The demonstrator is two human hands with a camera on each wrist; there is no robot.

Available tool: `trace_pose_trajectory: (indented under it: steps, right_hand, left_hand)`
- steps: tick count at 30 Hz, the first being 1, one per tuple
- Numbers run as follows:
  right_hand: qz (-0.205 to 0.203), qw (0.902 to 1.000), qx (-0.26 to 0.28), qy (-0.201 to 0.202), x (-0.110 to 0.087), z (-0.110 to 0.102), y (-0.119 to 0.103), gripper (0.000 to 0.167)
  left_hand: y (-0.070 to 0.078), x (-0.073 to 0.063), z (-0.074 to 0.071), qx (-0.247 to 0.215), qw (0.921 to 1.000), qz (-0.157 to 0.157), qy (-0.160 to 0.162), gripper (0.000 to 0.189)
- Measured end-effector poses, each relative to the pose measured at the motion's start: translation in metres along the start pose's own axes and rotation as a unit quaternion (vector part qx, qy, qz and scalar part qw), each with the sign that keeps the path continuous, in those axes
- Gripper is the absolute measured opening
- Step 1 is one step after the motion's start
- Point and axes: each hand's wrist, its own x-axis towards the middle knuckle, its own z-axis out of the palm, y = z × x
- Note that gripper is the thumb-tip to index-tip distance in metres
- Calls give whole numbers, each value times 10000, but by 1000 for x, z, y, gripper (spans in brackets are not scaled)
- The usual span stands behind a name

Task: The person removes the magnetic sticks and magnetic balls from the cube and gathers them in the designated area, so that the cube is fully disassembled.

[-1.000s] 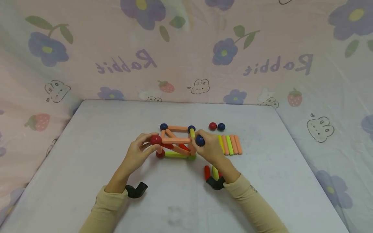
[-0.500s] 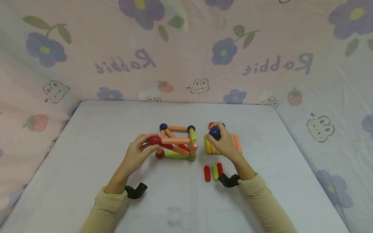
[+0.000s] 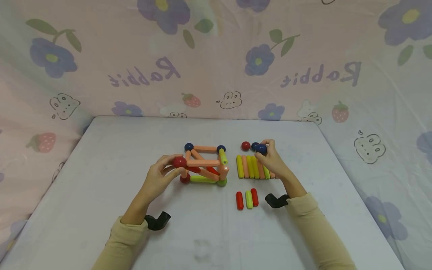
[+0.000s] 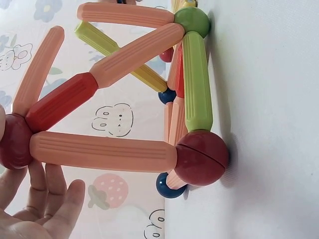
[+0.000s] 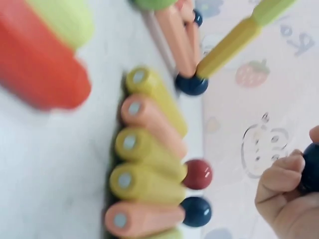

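My left hand holds a red ball at the upper corner of a frame built from magnetic rods and balls. From that ball an orange rod runs level to the right, its far end free. Lower down, a red ball and a green ball join a light-green rod. My right hand pinches a dark blue ball between thumb and fingers, above the far part of a row of rods.
Behind the row sit a loose red ball and another dark blue ball. Nearer lie two red rods with a light-green rod between them. A patterned curtain hangs behind the white table.
My right hand has moved from the frame's right corner, rightward and back over the rod row, carrying the dark blue ball. My left hand keeps its hold on the red ball.
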Motion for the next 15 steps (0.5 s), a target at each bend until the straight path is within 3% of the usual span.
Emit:
trace_pose_trajectory:
  steps: [6, 15]
  right_hand:
    - [172, 9995, -14, 248, 10, -12, 11, 40]
    - [547, 9937, -724, 651, 23, -24, 26, 50]
  left_hand:
    - [1, 0, 1, 10, 10000, -85, 47, 43]
    - [-1, 0, 1, -11, 10000, -61, 43, 44]
